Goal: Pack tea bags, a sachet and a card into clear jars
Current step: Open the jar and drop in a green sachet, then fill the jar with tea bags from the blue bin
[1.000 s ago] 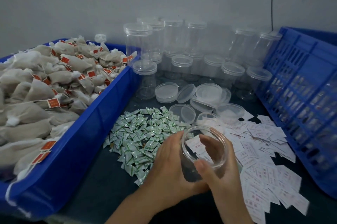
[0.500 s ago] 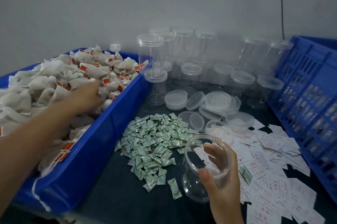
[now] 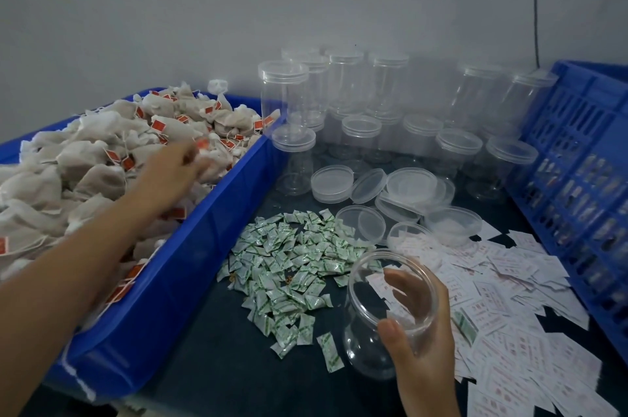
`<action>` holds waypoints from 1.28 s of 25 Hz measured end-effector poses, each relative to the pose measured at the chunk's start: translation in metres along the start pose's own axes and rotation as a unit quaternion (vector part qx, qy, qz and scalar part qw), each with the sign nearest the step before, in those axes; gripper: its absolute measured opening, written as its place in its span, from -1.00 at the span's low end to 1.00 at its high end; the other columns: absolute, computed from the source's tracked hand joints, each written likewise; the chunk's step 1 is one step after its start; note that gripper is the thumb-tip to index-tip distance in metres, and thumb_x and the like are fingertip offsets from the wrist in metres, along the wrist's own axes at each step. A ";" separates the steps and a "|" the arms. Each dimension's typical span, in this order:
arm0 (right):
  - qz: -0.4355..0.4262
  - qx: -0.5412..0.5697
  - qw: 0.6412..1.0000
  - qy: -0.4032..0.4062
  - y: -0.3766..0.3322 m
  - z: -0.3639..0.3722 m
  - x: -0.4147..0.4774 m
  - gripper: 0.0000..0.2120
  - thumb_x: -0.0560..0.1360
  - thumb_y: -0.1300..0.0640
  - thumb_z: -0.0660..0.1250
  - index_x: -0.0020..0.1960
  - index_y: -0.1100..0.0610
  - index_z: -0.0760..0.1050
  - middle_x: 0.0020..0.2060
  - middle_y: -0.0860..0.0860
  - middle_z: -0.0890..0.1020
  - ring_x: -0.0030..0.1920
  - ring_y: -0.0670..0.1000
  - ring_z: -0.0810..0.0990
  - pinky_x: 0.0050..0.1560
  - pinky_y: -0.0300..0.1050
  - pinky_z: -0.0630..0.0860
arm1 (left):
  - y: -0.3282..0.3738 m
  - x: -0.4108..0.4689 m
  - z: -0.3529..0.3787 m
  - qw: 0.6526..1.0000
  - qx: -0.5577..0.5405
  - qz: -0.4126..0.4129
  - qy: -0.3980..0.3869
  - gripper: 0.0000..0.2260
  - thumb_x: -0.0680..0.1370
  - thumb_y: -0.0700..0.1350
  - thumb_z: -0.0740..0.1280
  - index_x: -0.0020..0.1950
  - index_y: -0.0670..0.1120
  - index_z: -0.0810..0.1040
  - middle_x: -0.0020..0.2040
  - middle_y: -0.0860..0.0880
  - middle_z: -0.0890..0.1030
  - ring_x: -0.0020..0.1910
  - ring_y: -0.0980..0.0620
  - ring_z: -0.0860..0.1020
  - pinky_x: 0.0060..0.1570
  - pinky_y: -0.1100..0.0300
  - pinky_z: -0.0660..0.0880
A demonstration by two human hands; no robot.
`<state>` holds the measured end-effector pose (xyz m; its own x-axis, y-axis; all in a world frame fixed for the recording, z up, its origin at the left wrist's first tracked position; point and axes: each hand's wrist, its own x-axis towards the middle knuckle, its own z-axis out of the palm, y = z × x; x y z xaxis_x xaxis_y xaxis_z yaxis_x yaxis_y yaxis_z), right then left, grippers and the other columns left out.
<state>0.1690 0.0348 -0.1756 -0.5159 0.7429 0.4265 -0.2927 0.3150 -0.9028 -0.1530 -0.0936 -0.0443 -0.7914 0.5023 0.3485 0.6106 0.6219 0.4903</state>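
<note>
The dark desk (image 3: 204,369) carries everything. On its left side sits a big blue tub (image 3: 190,280) heaped with tea bags (image 3: 85,158), and a blue crate (image 3: 577,178) stands along the right edge. Rows of lidded jars (image 3: 360,131) are ranked at the back against the wall. In front of them a wide scatter of cards (image 3: 509,297) covers the right of the desk, a pile of green-and-white sachets (image 3: 289,263) lies in the middle, and loose lids (image 3: 331,180) sit between the sachets and the ranked jars. The open jar (image 3: 367,342) stands near the front, mouth up and tilted a little, between the sachets and the cards. The right hand (image 3: 424,342) has its grip round the jar's rim, thumb on the near side and fingers curled round the far side, visible through the plastic. The left hand (image 3: 170,175) is stretched over the tub among the tea bags. Its fingers are blurred, so I cannot tell whether its grip has closed on a bag. The step in hand looks like fetching tea bags for the jar. To do it well, pinch the bags by their bodies rather than by the red tags, so trailing strings do not drag neighbours out. The right hand should keep the jar's mouth tipped toward the tub, so the carry is short and the bags drop in cleanly.
</note>
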 end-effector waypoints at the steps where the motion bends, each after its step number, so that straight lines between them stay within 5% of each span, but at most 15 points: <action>1: -0.003 -0.002 1.000 0.001 -0.001 0.001 0.000 -0.19 0.29 -0.18 0.44 0.43 0.17 0.37 0.17 -0.06 0.63 0.27 0.00 0.58 0.25 -0.27 0.49 | 0.012 -0.001 -0.010 0.994 -0.108 -0.003 0.032 -0.86 0.61 -0.11 0.25 -0.09 -0.16 0.44 -0.14 -0.10 0.55 -0.23 -0.03 0.55 -0.30 0.19 0.46; 3: -0.002 -0.003 1.000 0.001 -0.002 0.002 0.001 -0.19 0.29 -0.18 0.44 0.43 0.18 0.37 0.17 -0.06 0.63 0.27 -0.01 0.58 0.24 -0.27 0.50 | 0.044 -0.012 -0.029 0.942 -0.333 0.020 0.014 -0.92 0.58 -0.15 0.29 -0.05 -0.16 0.46 -0.03 -0.12 0.59 -0.14 -0.06 0.65 -0.21 0.13 0.62; 5: 0.003 0.000 1.000 -0.002 -0.003 0.002 0.001 -0.19 0.30 -0.18 0.45 0.42 0.20 0.37 0.17 -0.05 0.62 0.27 -0.02 0.57 0.18 -0.35 0.50 | 0.082 -0.035 -0.041 0.899 -0.425 0.084 -0.061 -0.90 0.49 -0.15 0.36 -0.06 -0.16 0.51 -0.02 -0.07 0.65 -0.11 -0.04 0.68 -0.13 0.16 0.64; 9: -0.002 0.010 1.000 0.008 -0.005 0.002 0.000 -0.24 0.32 -0.15 0.44 0.42 0.16 0.36 0.18 -0.05 0.62 0.29 -0.01 0.56 0.22 -0.30 0.49 | 0.141 -0.086 -0.029 0.870 -0.396 0.177 -0.233 -0.86 0.40 -0.17 0.41 -0.10 -0.17 0.54 -0.09 0.00 0.68 -0.11 0.05 0.68 -0.13 0.29 0.59; 13: 0.007 0.011 1.000 0.008 -0.010 0.002 -0.001 -0.33 0.32 -0.17 0.45 0.40 -0.12 0.37 0.20 -0.14 0.62 0.21 -0.11 0.61 0.11 -0.29 0.56 | 0.154 -0.099 -0.006 0.851 -0.332 0.180 -0.365 -0.86 0.46 -0.23 0.43 -0.01 -0.13 0.56 -0.06 -0.03 0.68 -0.11 0.04 0.67 -0.07 0.19 0.62; 16: 0.008 -0.004 1.000 0.002 -0.008 0.002 -0.001 -0.21 0.30 -0.23 0.46 0.44 0.03 0.36 0.19 -0.11 0.61 0.27 -0.06 0.57 0.24 -0.27 0.48 | 0.126 -0.059 -0.002 0.923 -0.255 0.170 -0.230 -0.90 0.47 -0.18 0.43 -0.06 -0.02 0.57 -0.12 0.02 0.66 -0.13 0.13 0.64 -0.03 0.21 0.59; 18: 0.011 -0.005 1.000 -0.006 -0.007 0.002 -0.001 -0.17 0.28 -0.23 0.47 0.44 0.10 0.35 0.19 -0.11 0.60 0.29 -0.04 0.55 0.24 -0.34 0.45 | 0.091 -0.022 -0.002 0.977 -0.126 0.143 -0.092 -0.90 0.51 -0.21 0.39 -0.08 -0.01 0.56 -0.10 0.03 0.63 -0.10 0.10 0.59 0.00 0.21 0.52; 20: 0.013 -0.006 1.000 -0.012 -0.007 0.003 -0.001 -0.18 0.27 -0.22 0.47 0.43 0.10 0.35 0.18 -0.12 0.60 0.28 -0.05 0.55 0.22 -0.36 0.45 | 0.040 0.008 0.001 0.996 0.027 0.073 -0.042 -0.90 0.53 -0.26 0.34 0.00 -0.09 0.53 0.00 -0.10 0.60 -0.04 -0.04 0.55 0.03 0.05 0.51; 24: 0.009 0.001 1.000 -0.008 -0.011 0.004 0.000 -0.17 0.29 -0.28 0.48 0.42 0.10 0.36 0.17 -0.16 0.60 0.27 -0.11 0.55 0.21 -0.39 0.44 | -0.042 0.013 0.014 0.905 0.353 0.004 -0.237 -0.77 0.59 -0.08 0.26 0.24 -0.05 0.47 0.26 -0.14 0.51 0.16 -0.10 0.50 0.19 0.04 0.45; 28: 0.015 0.005 1.000 -0.008 -0.012 0.004 0.000 -0.18 0.30 -0.25 0.48 0.42 0.13 0.35 0.16 -0.18 0.60 0.26 -0.12 0.56 0.18 -0.41 0.45 | -0.044 0.013 0.020 0.937 0.256 0.013 -0.239 -0.78 0.59 -0.17 0.27 0.22 -0.06 0.55 0.21 -0.12 0.57 0.12 -0.08 0.53 0.15 0.03 0.46; 32: 0.017 0.005 1.000 -0.007 -0.014 0.004 0.001 -0.12 0.30 -0.39 0.46 0.43 0.10 0.35 0.17 -0.16 0.60 0.26 -0.11 0.56 0.20 -0.40 0.45 | -0.023 0.013 0.012 0.995 0.054 -0.021 -0.077 -0.90 0.58 -0.15 0.30 -0.06 -0.18 0.47 -0.05 -0.23 0.58 -0.21 -0.08 0.49 -0.27 0.08 0.36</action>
<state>0.1693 0.0286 -0.1623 -0.5366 0.7448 0.3966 -0.2828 0.2841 -0.9161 -0.1764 -0.0942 -0.0606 -0.8070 0.5561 0.1988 0.5838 0.7006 0.4102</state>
